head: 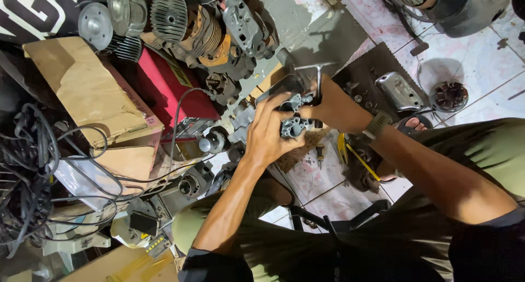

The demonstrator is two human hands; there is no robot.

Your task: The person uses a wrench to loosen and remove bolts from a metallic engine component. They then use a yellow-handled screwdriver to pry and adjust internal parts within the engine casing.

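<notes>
My left hand [268, 134] grips a small grey cast-metal engine part [294, 118] from the left, fingers wrapped over its top. My right hand [328, 108] holds a T-handle metal tool [317, 80] upright against the part, its crossbar showing above my fist. A watch with a dark green strap [376, 124] is on my right wrist. Both hands meet above a tiled floor, over my knees in olive trousers.
A pile of engine cylinders and metal housings [191, 25] lies ahead. A red case [169, 85] and cardboard boxes [87, 90] sit to the left with tangled black cables [27, 172]. A shiny metal cover [398, 90] rests on a dark mat [377, 63]; a yellow-handled tool [343, 146] lies below.
</notes>
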